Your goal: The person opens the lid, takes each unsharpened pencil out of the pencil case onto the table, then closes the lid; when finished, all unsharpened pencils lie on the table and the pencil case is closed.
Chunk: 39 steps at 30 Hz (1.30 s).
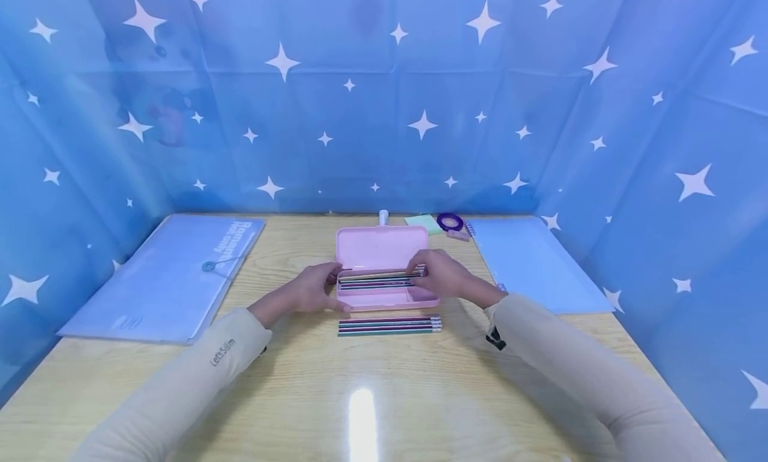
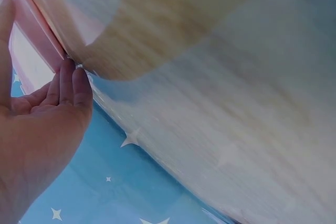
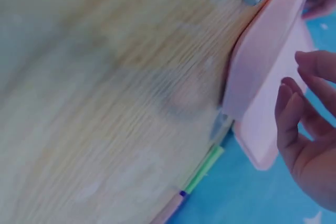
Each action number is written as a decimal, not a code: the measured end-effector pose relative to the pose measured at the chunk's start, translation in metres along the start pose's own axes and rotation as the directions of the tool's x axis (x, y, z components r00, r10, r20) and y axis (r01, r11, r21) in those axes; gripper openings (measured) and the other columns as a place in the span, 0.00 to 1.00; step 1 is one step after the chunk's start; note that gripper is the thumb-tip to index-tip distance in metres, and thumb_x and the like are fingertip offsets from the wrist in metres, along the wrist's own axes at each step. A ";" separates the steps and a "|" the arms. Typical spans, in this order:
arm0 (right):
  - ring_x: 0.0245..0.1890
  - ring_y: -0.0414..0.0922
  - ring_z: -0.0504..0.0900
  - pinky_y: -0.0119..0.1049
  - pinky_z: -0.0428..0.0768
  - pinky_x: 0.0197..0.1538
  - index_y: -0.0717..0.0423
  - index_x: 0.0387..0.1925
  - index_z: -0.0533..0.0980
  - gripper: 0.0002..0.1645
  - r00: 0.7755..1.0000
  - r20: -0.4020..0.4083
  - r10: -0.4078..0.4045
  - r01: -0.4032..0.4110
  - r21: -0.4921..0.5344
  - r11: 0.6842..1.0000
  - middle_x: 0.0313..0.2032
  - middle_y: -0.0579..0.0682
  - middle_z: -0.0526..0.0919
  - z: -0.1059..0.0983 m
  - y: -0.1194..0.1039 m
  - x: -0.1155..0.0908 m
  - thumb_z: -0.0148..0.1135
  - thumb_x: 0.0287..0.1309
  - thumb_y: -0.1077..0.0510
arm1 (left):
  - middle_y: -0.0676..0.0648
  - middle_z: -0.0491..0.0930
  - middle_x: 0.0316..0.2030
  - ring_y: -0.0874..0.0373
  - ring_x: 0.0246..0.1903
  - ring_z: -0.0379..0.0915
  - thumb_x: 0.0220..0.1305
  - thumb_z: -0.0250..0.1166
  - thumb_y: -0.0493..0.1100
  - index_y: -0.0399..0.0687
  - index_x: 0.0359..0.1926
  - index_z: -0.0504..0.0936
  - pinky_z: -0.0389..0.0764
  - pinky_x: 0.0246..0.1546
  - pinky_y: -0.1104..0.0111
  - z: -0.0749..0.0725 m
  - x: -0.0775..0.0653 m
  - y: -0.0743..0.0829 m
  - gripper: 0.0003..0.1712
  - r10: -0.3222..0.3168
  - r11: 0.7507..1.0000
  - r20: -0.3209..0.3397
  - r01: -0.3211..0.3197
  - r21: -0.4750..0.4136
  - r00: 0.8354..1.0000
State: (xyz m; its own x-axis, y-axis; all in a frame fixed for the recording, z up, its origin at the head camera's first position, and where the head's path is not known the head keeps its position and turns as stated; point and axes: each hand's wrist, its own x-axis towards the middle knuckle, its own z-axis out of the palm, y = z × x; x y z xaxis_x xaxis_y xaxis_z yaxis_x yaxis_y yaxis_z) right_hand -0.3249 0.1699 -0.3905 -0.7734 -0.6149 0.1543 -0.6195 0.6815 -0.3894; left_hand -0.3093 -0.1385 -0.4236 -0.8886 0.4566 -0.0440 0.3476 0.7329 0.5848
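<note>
A pink pencil case [image 1: 384, 247] lies with its lid raised at the back, and several pencils [image 1: 375, 280] lie in it. My left hand [image 1: 313, 287] holds the case's left end, thumb at the front corner and fingers at the back. In the left wrist view, the fingers of the left hand [image 2: 52, 114] meet the pink wall. My right hand [image 1: 441, 273] is over the case's right end, fingertips at the pencil ends. The right wrist view shows the right hand [image 3: 310, 124] with fingers loosely bent and a gap at the thumb, nothing visible between them.
A row of pencils [image 1: 389, 326] lies in front of the case. Behind it are a white cylindrical item [image 1: 383, 217], green sticky notes [image 1: 423, 223], a purple tape roll [image 1: 450, 222] and a small pink block [image 1: 459, 235]. A document folder [image 1: 162, 275] is left, a spiral notebook [image 1: 534, 262] right.
</note>
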 end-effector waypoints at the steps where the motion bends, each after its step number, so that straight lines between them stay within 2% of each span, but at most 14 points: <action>1: 0.38 0.47 0.83 0.42 0.83 0.44 0.62 0.42 0.84 0.10 1.000 0.001 0.011 -0.011 -0.007 1.000 0.42 0.55 0.86 0.002 0.002 0.003 0.69 0.57 0.65 | 0.38 0.72 0.64 0.46 0.65 0.67 0.45 0.79 0.62 0.35 0.72 0.61 0.66 0.69 0.57 0.000 0.000 0.001 0.61 0.001 1.000 0.000 -0.001 -0.001 1.000; 4: 0.43 0.48 0.84 0.44 0.83 0.50 0.60 0.41 0.85 0.09 0.999 0.022 0.043 -0.043 -0.010 0.999 0.40 0.52 0.86 0.006 0.009 0.008 0.69 0.57 0.66 | 0.38 0.72 0.64 0.45 0.65 0.67 0.45 0.79 0.61 0.34 0.72 0.60 0.66 0.69 0.56 0.001 -0.001 0.002 0.62 0.017 1.000 0.001 -0.017 -0.008 1.000; 7: 0.42 0.46 0.84 0.43 0.84 0.50 0.59 0.39 0.85 0.07 0.997 0.042 0.065 -0.065 0.004 0.998 0.37 0.50 0.86 0.008 0.014 0.010 0.69 0.57 0.66 | 0.38 0.73 0.63 0.46 0.64 0.68 0.45 0.79 0.62 0.34 0.72 0.61 0.66 0.69 0.57 0.002 0.000 0.003 0.62 0.027 1.000 -0.005 -0.027 -0.008 1.000; 13: 0.36 0.43 0.82 0.41 0.84 0.45 0.57 0.35 0.85 0.04 0.998 0.058 -0.002 0.002 0.000 1.000 0.33 0.48 0.86 0.007 0.019 0.013 0.68 0.58 0.66 | 0.41 0.74 0.61 0.48 0.62 0.70 0.44 0.79 0.62 0.36 0.72 0.61 0.68 0.68 0.58 0.001 -0.003 0.002 0.62 0.012 1.000 -0.025 -0.012 -0.008 1.000; 19: 0.34 0.42 0.82 0.39 0.84 0.42 0.58 0.35 0.85 0.04 0.997 0.058 -0.043 0.042 0.011 0.999 0.33 0.48 0.87 -0.001 0.015 0.007 0.67 0.59 0.67 | 0.40 0.76 0.59 0.47 0.60 0.71 0.45 0.79 0.61 0.33 0.70 0.62 0.70 0.66 0.58 -0.001 -0.003 0.005 0.61 0.033 0.999 -0.018 -0.033 -0.004 0.999; 23: 0.28 0.40 0.78 0.35 0.82 0.36 0.58 0.36 0.85 0.04 0.995 0.083 -0.050 0.044 0.079 0.996 0.33 0.46 0.86 -0.010 0.005 -0.006 0.66 0.61 0.65 | 0.40 0.76 0.58 0.47 0.59 0.72 0.44 0.79 0.62 0.33 0.70 0.62 0.71 0.65 0.58 0.000 -0.001 0.005 0.61 0.032 0.999 -0.009 -0.031 0.010 0.999; 29: 0.21 0.38 0.73 0.32 0.78 0.28 0.54 0.37 0.84 0.05 0.982 0.172 -0.076 0.044 0.182 0.982 0.33 0.42 0.84 -0.022 -0.012 -0.035 0.64 0.63 0.63 | 0.40 0.77 0.58 0.48 0.58 0.73 0.45 0.80 0.59 0.33 0.70 0.63 0.72 0.64 0.59 -0.001 0.000 0.003 0.59 0.033 0.999 -0.013 -0.033 0.018 0.999; 35: 0.20 0.37 0.73 0.30 0.78 0.27 0.54 0.38 0.85 0.05 0.968 0.225 -0.107 0.054 0.232 0.971 0.34 0.42 0.83 -0.015 -0.026 -0.064 0.65 0.63 0.63 | 0.41 0.76 0.60 0.49 0.60 0.72 0.45 0.79 0.61 0.35 0.71 0.62 0.71 0.65 0.59 -0.002 -0.002 0.002 0.60 0.000 1.000 -0.003 0.000 0.010 1.000; 39: 0.18 0.35 0.70 0.29 0.76 0.26 0.53 0.37 0.85 0.05 0.967 0.233 -0.101 0.044 0.237 0.970 0.34 0.43 0.83 -0.005 -0.029 -0.075 0.65 0.63 0.63 | 0.40 0.76 0.60 0.48 0.60 0.72 0.45 0.79 0.62 0.35 0.72 0.62 0.71 0.65 0.58 -0.002 -0.003 0.000 0.61 0.005 1.000 0.003 -0.005 0.014 1.000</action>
State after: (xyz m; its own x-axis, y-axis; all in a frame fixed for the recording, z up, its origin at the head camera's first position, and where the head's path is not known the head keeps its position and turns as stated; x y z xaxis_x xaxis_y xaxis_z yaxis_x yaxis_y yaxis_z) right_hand -0.2495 0.1987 -0.3861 -0.6541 -0.7561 -0.0233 -0.6035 0.5401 -0.5866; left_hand -0.3075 -0.1404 -0.4219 -0.8859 0.4618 -0.0431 0.3564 0.7374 0.5738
